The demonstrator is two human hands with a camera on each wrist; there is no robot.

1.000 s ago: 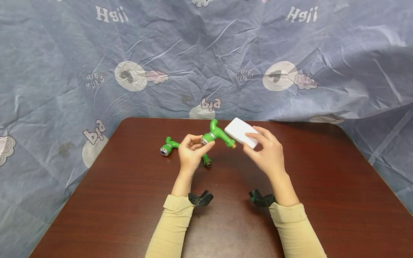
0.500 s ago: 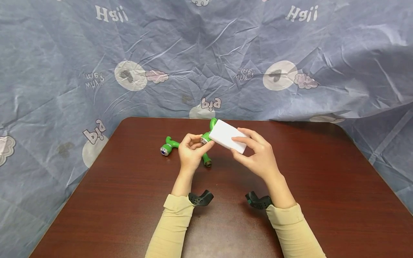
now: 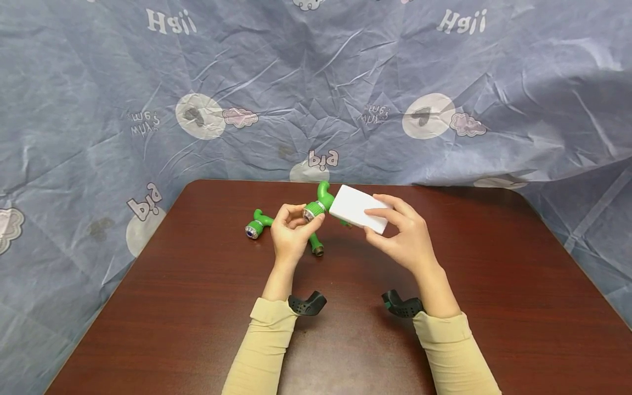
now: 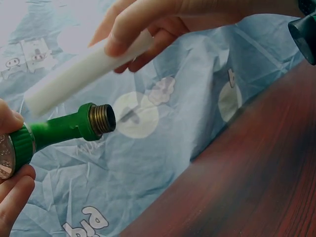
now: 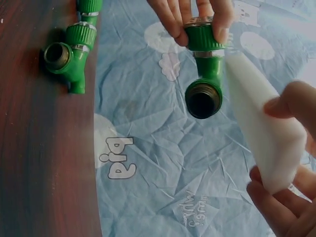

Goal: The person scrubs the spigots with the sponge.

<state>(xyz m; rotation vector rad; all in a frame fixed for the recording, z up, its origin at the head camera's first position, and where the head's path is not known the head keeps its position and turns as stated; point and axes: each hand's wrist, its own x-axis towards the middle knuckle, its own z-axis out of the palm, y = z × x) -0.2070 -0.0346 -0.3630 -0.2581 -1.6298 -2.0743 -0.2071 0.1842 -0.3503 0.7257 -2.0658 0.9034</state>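
My left hand [image 3: 290, 233] pinches a green faucet [image 3: 323, 198] by its ribbed knob, up above the table. In the left wrist view the faucet's threaded brass end [image 4: 102, 119] points away from the fingers. My right hand [image 3: 407, 233] grips a white sponge block [image 3: 356, 209] between thumb and fingers. The block lies right alongside the faucet's body and, in the head view, covers part of its pipe. Below, on the table, lie further green faucets; one [image 3: 254, 226] shows left of my left hand, and a threaded pipe end [image 3: 317, 248] shows beneath it.
A dark red-brown wooden table [image 3: 197, 329] spreads under both arms. Behind it hangs a wrinkled blue-grey printed cloth [image 3: 276, 71]. Black wrist mounts [image 3: 307, 303] sit on both forearms.
The white sponge block came left across the held faucet, then shifted slightly back to the right. My left hand with the faucet moved only a little to the left. The faucets on the table stayed put.
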